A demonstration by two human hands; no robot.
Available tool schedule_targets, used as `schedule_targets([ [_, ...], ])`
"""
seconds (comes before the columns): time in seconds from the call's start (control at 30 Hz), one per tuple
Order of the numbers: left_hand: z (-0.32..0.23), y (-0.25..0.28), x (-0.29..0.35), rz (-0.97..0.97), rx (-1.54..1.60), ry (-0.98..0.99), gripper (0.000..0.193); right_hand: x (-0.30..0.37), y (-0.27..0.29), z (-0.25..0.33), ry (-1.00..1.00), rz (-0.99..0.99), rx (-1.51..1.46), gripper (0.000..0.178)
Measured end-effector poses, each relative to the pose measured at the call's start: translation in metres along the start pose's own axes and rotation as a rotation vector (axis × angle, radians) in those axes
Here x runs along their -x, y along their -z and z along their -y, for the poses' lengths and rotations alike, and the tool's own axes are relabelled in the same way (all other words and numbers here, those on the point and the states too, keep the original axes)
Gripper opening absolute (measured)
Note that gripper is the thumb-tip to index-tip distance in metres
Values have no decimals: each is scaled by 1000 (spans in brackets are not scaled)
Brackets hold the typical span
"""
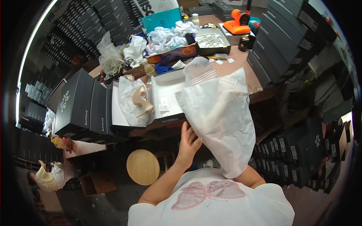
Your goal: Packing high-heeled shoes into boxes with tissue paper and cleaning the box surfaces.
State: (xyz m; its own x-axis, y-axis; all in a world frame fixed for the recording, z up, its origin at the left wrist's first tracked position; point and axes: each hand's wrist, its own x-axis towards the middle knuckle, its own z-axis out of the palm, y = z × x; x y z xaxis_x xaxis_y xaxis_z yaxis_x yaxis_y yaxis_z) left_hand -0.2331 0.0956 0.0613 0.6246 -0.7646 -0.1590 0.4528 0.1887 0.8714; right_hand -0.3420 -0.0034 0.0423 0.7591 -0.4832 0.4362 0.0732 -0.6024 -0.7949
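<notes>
A large sheet of white tissue paper (224,116) hangs in front of me, crumpled and spread over my right forearm (250,177). My right hand is hidden behind this paper, so its fingers do not show. My left hand (188,145) is raised beside the paper's left edge, fingers apart and nothing in them. Beyond it stands an open shoebox (171,118) lined with ribbed white padding. To the left, a beige shoe (142,100) lies on white paper in the lid or half of the box (120,118).
Dark closed shoeboxes (81,109) stand at the left of the table. A carton of crumpled paper (169,56), a tray of thin sticks (209,41) and an orange tape dispenser (238,22) sit at the back. Tall box stacks (283,41) rise at right; a round stool (143,167) stands below.
</notes>
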Motion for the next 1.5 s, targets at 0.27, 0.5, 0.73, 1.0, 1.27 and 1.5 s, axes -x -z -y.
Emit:
schedule_targets([
  [0.27,-65,90,-116,-223,396,105,60,-105,-74,-35,253,230,362,56],
  [0.5,-86,145,-164,-287,-530,-408,19,-200,-69,-41,-340,-329,-503,57],
  [0.73,-58,127,-168,659,-907,-287,70,-184,-74,-83,-808,-289,-1149,60],
  [1.0,-60,178,-237,-29,-1298,-315,81,-241,-114,-105,-877,289,-864,71],
  [1.27,-34,282,-226,-624,-873,-15,93,-235,-182,-221,-997,797,24,53],
  [1.5,-15,300,-248,-578,-333,260,95,-246,-158,-242,-572,932,159,55],
])
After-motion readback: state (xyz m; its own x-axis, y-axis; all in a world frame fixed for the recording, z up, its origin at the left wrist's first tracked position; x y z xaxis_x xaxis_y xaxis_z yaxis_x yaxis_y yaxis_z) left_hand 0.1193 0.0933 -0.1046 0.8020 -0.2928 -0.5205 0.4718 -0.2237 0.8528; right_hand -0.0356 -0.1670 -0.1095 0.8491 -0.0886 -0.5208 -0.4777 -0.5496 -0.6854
